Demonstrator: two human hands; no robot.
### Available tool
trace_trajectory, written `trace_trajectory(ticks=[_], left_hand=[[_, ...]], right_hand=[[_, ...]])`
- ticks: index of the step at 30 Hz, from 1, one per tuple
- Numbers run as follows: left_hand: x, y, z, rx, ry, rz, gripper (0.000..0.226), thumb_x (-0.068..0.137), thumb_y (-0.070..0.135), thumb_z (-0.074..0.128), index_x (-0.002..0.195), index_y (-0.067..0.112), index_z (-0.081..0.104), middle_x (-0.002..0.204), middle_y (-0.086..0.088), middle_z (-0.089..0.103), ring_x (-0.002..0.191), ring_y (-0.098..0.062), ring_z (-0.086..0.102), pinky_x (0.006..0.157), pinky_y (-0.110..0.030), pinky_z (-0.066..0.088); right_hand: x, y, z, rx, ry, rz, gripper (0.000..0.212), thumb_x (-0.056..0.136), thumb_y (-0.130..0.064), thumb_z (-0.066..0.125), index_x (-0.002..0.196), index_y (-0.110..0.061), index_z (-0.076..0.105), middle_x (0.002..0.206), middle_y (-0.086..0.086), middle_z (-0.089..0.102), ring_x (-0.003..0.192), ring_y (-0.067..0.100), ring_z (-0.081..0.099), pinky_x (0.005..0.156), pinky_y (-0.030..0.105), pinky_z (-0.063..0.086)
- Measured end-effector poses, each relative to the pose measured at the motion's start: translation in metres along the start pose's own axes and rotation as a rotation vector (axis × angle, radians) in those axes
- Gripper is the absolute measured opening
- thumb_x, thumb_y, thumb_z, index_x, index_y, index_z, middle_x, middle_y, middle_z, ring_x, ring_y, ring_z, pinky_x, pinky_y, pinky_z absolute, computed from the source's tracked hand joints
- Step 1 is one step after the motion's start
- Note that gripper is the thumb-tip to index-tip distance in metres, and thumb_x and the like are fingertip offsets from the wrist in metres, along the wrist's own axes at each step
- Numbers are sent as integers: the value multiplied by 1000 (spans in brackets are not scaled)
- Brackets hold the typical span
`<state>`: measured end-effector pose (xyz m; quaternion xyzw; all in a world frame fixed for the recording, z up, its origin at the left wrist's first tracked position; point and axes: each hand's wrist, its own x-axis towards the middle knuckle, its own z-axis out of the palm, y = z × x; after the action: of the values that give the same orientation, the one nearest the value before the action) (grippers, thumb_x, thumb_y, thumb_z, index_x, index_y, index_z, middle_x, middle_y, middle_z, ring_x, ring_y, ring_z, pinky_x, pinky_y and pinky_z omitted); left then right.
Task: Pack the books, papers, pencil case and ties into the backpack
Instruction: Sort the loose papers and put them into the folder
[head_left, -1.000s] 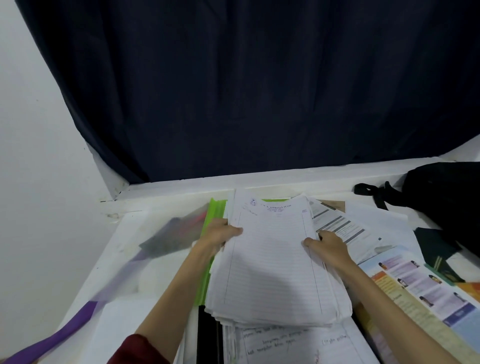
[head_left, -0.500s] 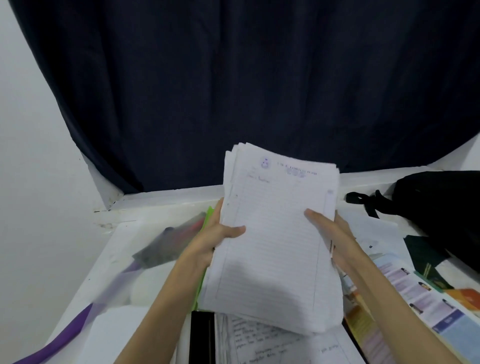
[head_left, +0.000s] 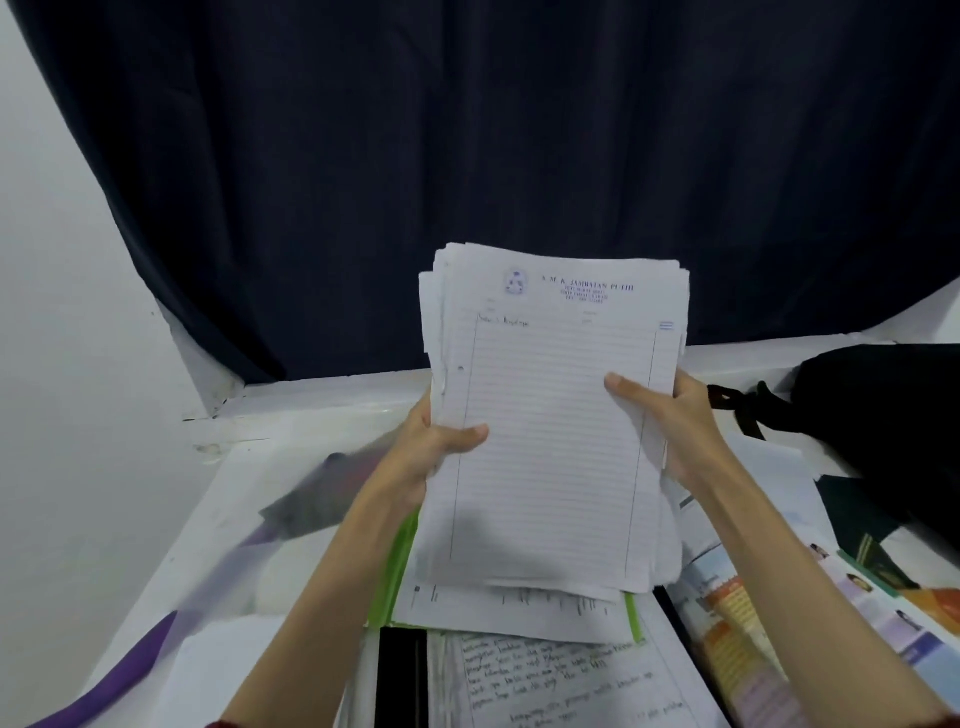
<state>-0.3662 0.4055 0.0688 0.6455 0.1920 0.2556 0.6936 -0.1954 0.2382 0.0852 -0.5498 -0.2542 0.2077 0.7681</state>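
My left hand (head_left: 436, 447) and right hand (head_left: 670, 421) each close a grip on one side edge of the stack of lined papers (head_left: 556, 431), thumbs on the front sheet, and I hold it upright above the bench (head_left: 249, 499). Under my grip lie a green folder (head_left: 395, 566) and a handwritten sheet (head_left: 561, 680). The black backpack (head_left: 883, 415) lies to the right of my grip.

I'm at a study desk in a room at home: a white desk (head_left: 218, 519) pushed against a white wall (head_left: 67, 312), a dark curtain (head_left: 493, 156) hanging along its far edge, and schoolwork spread over it, lined school papers (head_left: 556, 441), handwritten notes (head_left: 561, 680), a textbook (head_left: 753, 623).
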Motion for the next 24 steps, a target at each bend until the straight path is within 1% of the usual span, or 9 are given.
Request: trace_trajectory(ticks=[4,6,9,11,14,17,20,23,24], left_hand=[[6,1,0,-19,-2,-17,51,80,-10,63,125,14,55,112,-3,71,105,-21,66,83,-30,55],[9,6,-1,-36,7,18,52,78,-13,63,122,12,56,108,-6,71,102,-24,67,81,-32,57],[10,14,-2,-96,72,33,56,72,-21,60,108,21,51,98,-2,71,89,-21,68,72,-32,58],[10,17,-4,-102,79,65,69,65,-16,67,119,20,45,105,-4,68,92,-21,68,70,-31,57],[15,16,-11,-85,105,178,91,57,-2,78,134,17,33,120,-7,63,106,-22,65,81,-38,57],[13,9,-13,-84,138,200,99,52,12,89,136,7,37,125,-15,61,112,-30,62,89,-51,53],[3,-8,-14,-49,136,161,90,52,35,91,128,9,49,115,-6,69,105,-23,66,83,-40,57],[3,-19,-14,-28,140,170,50,76,30,76,120,15,57,109,0,71,103,-20,66,80,-38,57],[4,-20,-10,-52,142,181,48,79,31,70,123,15,57,114,1,70,108,-19,65,85,-34,56]], right_hand=[[4,-5,-2,42,-53,-29,32,79,0,67,111,-5,62,96,-1,74,94,16,70,82,26,56],[5,-11,-4,76,-122,-54,43,71,-7,71,113,-3,62,102,4,73,100,19,68,87,29,55],[6,-17,-3,32,-193,-92,59,61,-18,75,116,-1,61,110,8,71,106,23,66,88,31,54],[7,-19,1,20,-191,-121,62,62,-18,76,118,1,60,109,8,71,105,23,66,84,30,55],[8,-15,10,-2,-145,-168,51,67,-15,74,115,-3,62,107,6,72,101,21,68,81,30,56],[5,-3,13,-125,-127,-178,42,69,-25,73,109,-14,65,105,-1,72,99,14,68,78,25,56],[-3,14,9,-199,-145,-138,48,69,-33,71,114,-22,59,110,-7,69,102,5,65,79,18,53],[-8,29,7,-182,-86,-129,49,73,-36,70,117,-20,56,112,-6,67,105,7,63,85,22,51],[-9,32,9,-172,-53,-135,41,77,-35,68,113,-21,56,109,-8,67,103,5,63,85,21,50]])
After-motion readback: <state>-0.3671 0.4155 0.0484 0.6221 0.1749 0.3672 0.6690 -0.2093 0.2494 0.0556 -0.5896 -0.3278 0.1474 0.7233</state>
